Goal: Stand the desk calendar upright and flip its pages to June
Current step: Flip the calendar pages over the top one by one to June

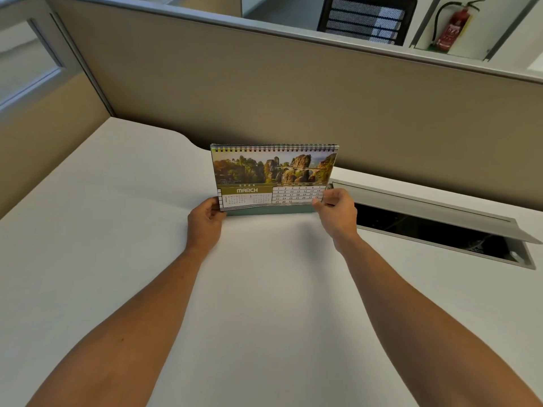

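The desk calendar (273,174) stands upright on the white desk (117,230), spiral binding on top, facing me. Its front page reads MARCH under a photo of rocky cliffs and a bridge. My left hand (205,221) grips the calendar's lower left corner, thumb on the page. At the lower right corner, my right hand (336,212) pinches the edge of the front page between thumb and fingers. The calendar's back side is hidden.
A beige partition wall (264,92) runs right behind the calendar. To the right, a cable hatch (440,227) in the desk is open, its lid tilted up. Beyond the partition are a mesh office chair (367,19) and a red fire extinguisher (452,27).
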`<state>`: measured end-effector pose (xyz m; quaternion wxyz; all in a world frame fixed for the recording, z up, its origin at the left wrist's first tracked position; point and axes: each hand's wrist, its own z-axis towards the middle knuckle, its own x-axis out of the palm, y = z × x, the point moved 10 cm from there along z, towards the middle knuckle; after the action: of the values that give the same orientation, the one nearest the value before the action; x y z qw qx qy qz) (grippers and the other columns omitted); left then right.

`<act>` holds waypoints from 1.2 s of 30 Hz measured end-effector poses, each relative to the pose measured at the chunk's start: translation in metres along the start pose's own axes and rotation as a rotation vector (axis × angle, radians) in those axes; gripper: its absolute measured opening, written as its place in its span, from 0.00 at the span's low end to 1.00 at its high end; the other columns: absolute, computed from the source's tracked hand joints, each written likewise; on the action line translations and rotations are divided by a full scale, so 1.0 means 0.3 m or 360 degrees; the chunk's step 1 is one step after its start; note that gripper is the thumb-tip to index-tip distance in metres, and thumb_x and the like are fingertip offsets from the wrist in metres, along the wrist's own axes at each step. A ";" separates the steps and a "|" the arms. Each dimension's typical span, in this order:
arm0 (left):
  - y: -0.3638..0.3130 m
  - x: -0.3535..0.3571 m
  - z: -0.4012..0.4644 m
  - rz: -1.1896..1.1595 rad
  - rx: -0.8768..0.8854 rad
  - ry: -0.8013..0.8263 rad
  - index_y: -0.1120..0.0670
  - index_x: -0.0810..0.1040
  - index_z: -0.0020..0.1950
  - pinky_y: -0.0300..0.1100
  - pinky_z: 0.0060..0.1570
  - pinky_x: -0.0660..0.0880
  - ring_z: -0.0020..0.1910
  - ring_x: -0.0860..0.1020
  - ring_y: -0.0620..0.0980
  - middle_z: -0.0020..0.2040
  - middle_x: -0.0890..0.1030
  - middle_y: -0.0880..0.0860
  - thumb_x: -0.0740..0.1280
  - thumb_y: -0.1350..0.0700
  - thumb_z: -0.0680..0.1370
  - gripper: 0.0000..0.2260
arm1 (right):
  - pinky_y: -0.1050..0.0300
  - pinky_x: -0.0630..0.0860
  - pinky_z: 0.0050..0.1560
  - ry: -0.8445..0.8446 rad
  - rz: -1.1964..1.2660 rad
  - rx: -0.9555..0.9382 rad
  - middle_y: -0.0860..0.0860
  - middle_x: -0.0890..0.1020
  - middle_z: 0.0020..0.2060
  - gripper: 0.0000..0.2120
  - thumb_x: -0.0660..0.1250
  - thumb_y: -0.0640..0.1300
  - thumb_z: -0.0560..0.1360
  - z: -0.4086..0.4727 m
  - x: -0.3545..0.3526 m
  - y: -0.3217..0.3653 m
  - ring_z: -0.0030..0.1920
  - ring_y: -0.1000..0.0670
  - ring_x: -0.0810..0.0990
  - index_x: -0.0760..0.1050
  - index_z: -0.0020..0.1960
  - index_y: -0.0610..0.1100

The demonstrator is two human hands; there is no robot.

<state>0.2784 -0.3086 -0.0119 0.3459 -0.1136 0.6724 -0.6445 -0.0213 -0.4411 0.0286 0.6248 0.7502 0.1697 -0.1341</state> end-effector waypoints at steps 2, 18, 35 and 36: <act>0.000 0.000 -0.001 0.0005 0.0003 0.0002 0.57 0.78 0.60 0.34 0.53 0.76 0.52 0.81 0.48 0.55 0.82 0.52 0.67 0.64 0.76 0.13 | 0.57 0.77 0.51 -0.0045 0.0071 0.0028 0.50 0.80 0.51 0.15 0.73 0.42 0.74 0.001 -0.005 -0.011 0.50 0.49 0.79 0.71 0.56 0.47; -0.008 -0.002 -0.006 0.0045 0.0017 0.0003 0.55 0.78 0.60 0.36 0.54 0.76 0.53 0.80 0.48 0.55 0.82 0.51 0.67 0.63 0.77 0.13 | 0.53 0.83 0.51 0.0036 0.0033 -0.0070 0.50 0.85 0.43 0.11 0.75 0.41 0.72 -0.030 -0.043 -0.038 0.45 0.51 0.85 0.76 0.52 0.44; -0.026 -0.006 -0.021 -0.0027 0.0037 -0.0017 0.55 0.81 0.53 0.33 0.43 0.78 0.44 0.82 0.46 0.47 0.83 0.50 0.72 0.59 0.74 0.08 | 0.56 0.81 0.47 0.0110 -0.0221 -0.0328 0.48 0.86 0.47 0.09 0.67 0.47 0.79 -0.139 -0.184 0.084 0.48 0.50 0.84 0.78 0.42 0.45; -0.028 -0.007 -0.023 -0.0030 0.0029 -0.0017 0.55 0.81 0.53 0.33 0.43 0.79 0.44 0.82 0.44 0.46 0.83 0.49 0.72 0.59 0.74 0.08 | 0.56 0.80 0.47 0.0137 -0.0193 -0.0344 0.49 0.87 0.47 0.10 0.66 0.48 0.80 -0.147 -0.195 0.102 0.48 0.50 0.84 0.79 0.42 0.45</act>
<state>0.2734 -0.3031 -0.0039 0.3443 -0.1202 0.6635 -0.6532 -0.0619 -0.4078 0.0880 0.6849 0.6720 0.2548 -0.1204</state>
